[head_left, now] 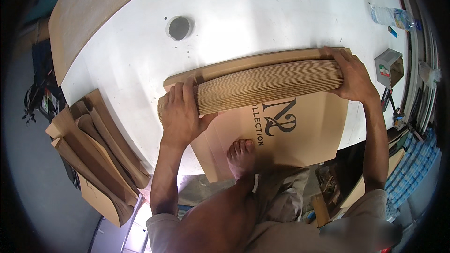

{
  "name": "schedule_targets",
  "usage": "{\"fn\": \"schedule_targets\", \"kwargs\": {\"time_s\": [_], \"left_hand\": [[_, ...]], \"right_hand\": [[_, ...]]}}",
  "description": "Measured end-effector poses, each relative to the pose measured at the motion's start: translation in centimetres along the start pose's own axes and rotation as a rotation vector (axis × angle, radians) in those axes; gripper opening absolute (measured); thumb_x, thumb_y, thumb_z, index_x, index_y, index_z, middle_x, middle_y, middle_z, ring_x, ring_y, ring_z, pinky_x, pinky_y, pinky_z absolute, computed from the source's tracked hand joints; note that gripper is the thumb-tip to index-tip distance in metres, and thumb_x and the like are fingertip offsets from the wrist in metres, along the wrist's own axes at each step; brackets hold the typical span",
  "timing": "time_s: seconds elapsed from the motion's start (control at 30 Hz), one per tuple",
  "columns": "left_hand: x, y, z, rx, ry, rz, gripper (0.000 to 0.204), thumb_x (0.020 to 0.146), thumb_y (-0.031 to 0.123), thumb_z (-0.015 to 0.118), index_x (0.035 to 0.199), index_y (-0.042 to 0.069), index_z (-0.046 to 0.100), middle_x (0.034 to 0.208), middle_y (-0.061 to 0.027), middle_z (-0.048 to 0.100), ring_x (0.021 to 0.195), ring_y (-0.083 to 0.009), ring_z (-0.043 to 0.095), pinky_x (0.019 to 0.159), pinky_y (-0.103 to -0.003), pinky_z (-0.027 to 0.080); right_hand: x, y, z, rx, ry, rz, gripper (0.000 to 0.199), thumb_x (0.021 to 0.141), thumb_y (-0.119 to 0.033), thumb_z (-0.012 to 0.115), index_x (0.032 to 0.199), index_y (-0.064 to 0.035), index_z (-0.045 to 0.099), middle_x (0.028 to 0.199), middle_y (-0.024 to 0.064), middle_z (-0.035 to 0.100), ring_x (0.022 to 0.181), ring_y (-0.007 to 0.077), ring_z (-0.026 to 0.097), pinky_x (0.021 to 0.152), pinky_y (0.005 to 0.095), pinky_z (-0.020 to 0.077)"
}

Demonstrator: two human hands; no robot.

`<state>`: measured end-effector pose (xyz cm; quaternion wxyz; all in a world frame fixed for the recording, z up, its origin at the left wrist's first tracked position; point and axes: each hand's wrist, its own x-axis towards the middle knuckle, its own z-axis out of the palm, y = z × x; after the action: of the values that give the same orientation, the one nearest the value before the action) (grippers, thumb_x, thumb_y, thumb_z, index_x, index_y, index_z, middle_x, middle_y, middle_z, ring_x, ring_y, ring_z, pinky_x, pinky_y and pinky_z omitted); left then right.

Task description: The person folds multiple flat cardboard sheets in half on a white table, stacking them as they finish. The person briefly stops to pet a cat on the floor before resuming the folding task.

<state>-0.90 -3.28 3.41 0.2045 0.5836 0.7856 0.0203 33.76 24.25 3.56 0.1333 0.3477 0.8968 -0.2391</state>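
In the head view, a thick stack of brown kraft-paper sheets (267,86), seen edge-on as a ribbed bundle, lies across the middle of the white desk (243,14). The left hand (180,112) clasps the bundle's left end, fingers curled over the top and thumb underneath, its grip closed on the paper. The right hand (354,77) clamps the right end the same way, fingers wrapped over the top edge. The stack thus spans the space between both hands. It rests on a flat tan paper sheet with dark printed lettering (300,136), and the person's bare foot (241,157) presses on that sheet's near edge. At the desk's left edge lies a loose pile of folded brown paper pieces (96,154). A round grey hole (179,27) sits in the desk farther back, and a small grey box (389,65) stands at the right.
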Motion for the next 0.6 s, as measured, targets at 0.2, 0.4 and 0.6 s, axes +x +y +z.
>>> {"fn": "schedule_targets", "kwargs": {"time_s": [0.2, 0.4, 0.6], "left_hand": [[1.2, -1.1, 0.0, 0.018, 0.135, 0.149, 0.074, 0.068, 0.047, 0.093, 0.122, 0.005, 0.064, 0.123, -0.0166, 0.065, 0.116, -0.0375, 0.063, 0.089, -0.051, 0.052], [0.2, 0.3, 0.1, -0.047, -0.012, -0.032, 0.072, 0.066, 0.048, 0.094, 0.117, 0.004, 0.067, 0.127, -0.0177, 0.062, 0.124, -0.0394, 0.061, 0.1, -0.048, 0.051], [0.9, -0.8, -0.3, 0.012, 0.08, 0.108, 0.074, 0.068, 0.052, 0.093, 0.118, 0.007, 0.064, 0.12, -0.015, 0.065, 0.111, -0.0364, 0.065, 0.088, -0.048, 0.054]], "right_hand": [[-1.8, -1.4, -0.7, -0.053, 0.068, 0.013, 0.089, 0.058, -0.03, 0.098, 0.137, -0.0092, 0.063, 0.131, 0.017, 0.061, 0.125, 0.0387, 0.058, 0.107, 0.0504, 0.0492], [-0.4, -0.5, -0.2, -0.03, 0.001, 0.03, 0.086, 0.057, -0.03, 0.099, 0.132, -0.0076, 0.065, 0.131, 0.017, 0.061, 0.128, 0.0387, 0.057, 0.108, 0.0504, 0.0483], [-1.8, -2.2, -0.5, -0.022, 0.088, 0.068, 0.096, 0.053, -0.029, 0.099, 0.139, -0.0073, 0.06, 0.13, 0.0159, 0.062, 0.127, 0.0395, 0.058, 0.108, 0.0506, 0.0484]]}}
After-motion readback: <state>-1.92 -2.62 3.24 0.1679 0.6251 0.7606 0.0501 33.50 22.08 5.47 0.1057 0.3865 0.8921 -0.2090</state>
